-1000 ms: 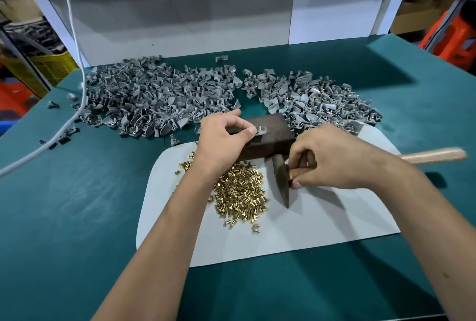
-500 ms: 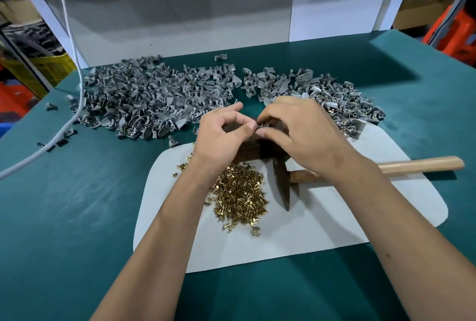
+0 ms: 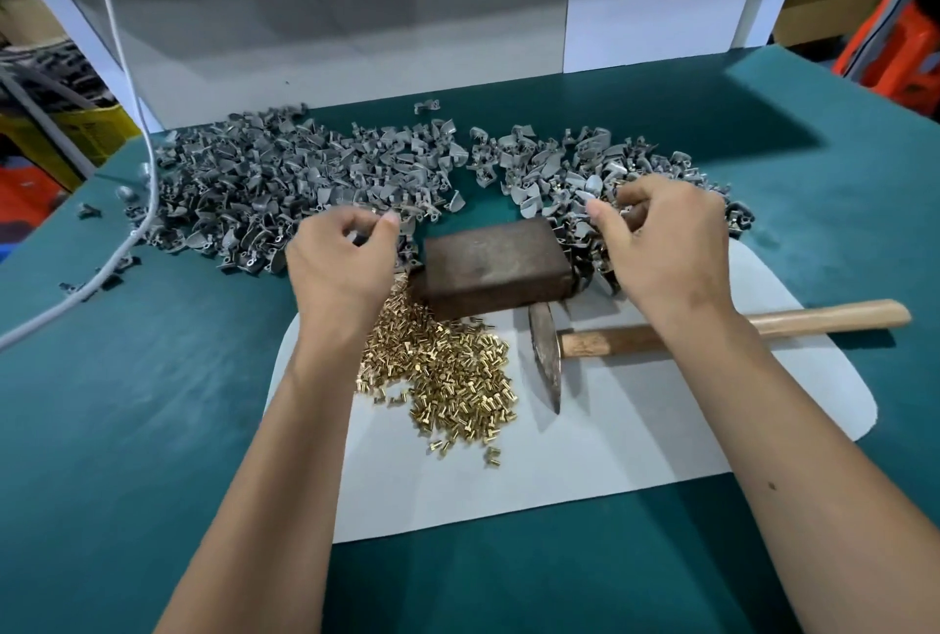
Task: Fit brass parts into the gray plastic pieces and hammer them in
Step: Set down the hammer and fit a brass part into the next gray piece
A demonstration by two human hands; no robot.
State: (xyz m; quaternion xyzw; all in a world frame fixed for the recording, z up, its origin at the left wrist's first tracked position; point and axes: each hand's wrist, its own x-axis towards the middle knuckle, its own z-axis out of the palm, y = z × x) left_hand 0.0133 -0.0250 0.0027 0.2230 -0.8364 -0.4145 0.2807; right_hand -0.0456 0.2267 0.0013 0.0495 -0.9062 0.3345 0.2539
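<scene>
left hand (image 3: 341, 257): fingertip contents blurred | right hand (image 3: 661, 236): possibly pinching something, unclear

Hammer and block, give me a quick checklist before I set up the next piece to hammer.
1. Block top bare for the next piece: ok.
2. Hammer within reach, lying on the white mat beside the block, handle toward the right hand: ok.
3. Brass parts heaped beside the block: ok.
4. Left hand over the left gray pile, fingers curled; holding a piece: cannot tell.
5. Right hand over the right gray pile, fingers curled; empty: cannot tell.
6. Cable kept off the mat: ok.
</scene>
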